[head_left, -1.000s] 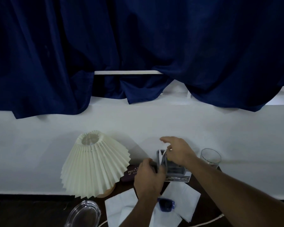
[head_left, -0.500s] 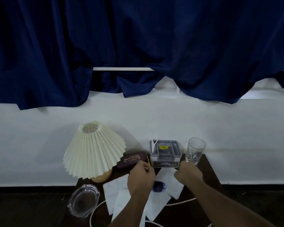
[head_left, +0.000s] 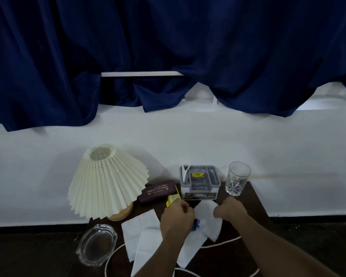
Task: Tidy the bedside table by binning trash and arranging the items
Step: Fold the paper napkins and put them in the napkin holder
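Grips yellow packet in left hand; pinches tissue with right hand. Limp, featherlight (tears easily, likely); best bunched mid-sheet.

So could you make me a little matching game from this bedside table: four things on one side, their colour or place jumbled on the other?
Things:
1. lampshade
2. spectacle case
3. drinking glass
4. glass dish

Colour or place:
A. maroon with gold lettering
B. front left corner of the table
C. cream and pleated
D. upright, just right of the grey organiser

Pairs: 1-C, 2-A, 3-D, 4-B.
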The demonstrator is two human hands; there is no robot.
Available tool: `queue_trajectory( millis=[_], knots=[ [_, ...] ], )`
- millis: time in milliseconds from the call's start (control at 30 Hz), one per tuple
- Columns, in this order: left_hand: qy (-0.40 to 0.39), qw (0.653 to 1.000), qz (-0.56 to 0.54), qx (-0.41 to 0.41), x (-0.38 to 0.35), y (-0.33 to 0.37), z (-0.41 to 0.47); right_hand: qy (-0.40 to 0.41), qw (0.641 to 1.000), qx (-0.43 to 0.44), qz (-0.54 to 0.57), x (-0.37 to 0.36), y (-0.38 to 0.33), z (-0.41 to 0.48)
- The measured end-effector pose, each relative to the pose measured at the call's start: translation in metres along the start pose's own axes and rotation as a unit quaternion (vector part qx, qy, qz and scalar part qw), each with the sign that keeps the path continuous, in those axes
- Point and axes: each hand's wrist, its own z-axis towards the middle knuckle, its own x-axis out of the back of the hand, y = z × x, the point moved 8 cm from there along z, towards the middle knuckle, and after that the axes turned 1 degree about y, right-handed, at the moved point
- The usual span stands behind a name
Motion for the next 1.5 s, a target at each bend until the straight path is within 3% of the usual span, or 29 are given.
queue_trajectory(
  millis=[133, 300, 400, 500, 667, 833, 1000, 1267, 1500],
  knots=[
    [-0.002, 1.000, -0.015, 0.007, 0.006, 0.006, -0.007, -0.029, 0.999, -0.005, 0.032, 0.013, 0.006, -0.010],
    [-0.023, 0.999, -0.041, -0.009, 0.019, 0.026, -0.017, -0.052, 0.994, 0.068, 0.063, 0.051, -0.021, -0.050],
    [-0.089, 0.987, -0.135, -0.003, 0.027, 0.046, -0.028, -0.078, 0.984, 0.124, 0.103, 0.078, -0.044, -0.087],
    [-0.178, 0.944, -0.270, 0.069, 0.030, 0.058, -0.044, -0.103, 0.966, 0.152, 0.182, 0.099, -0.058, -0.117],
    [-0.257, 0.919, -0.296, 0.040, 0.054, 0.088, -0.072, -0.095, 0.949, 0.174, 0.244, 0.133, -0.067, -0.157],
    [-0.193, 0.930, -0.311, -0.044, 0.099, 0.122, -0.085, -0.083, 0.935, 0.200, 0.281, 0.156, -0.068, -0.191],
    [-0.159, 0.916, -0.355, -0.097, 0.129, 0.148, -0.112, -0.045, 0.929, 0.234, 0.282, 0.168, -0.061, -0.217],
    [-0.127, 0.918, -0.365, -0.091, 0.133, 0.155, -0.120, -0.040, 0.893, 0.270, 0.359, 0.179, -0.056, -0.236],
    [-0.138, 0.911, -0.381, -0.078, 0.139, 0.162, -0.118, -0.061, 0.881, 0.250, 0.398, 0.172, -0.054, -0.231]
  ],
)
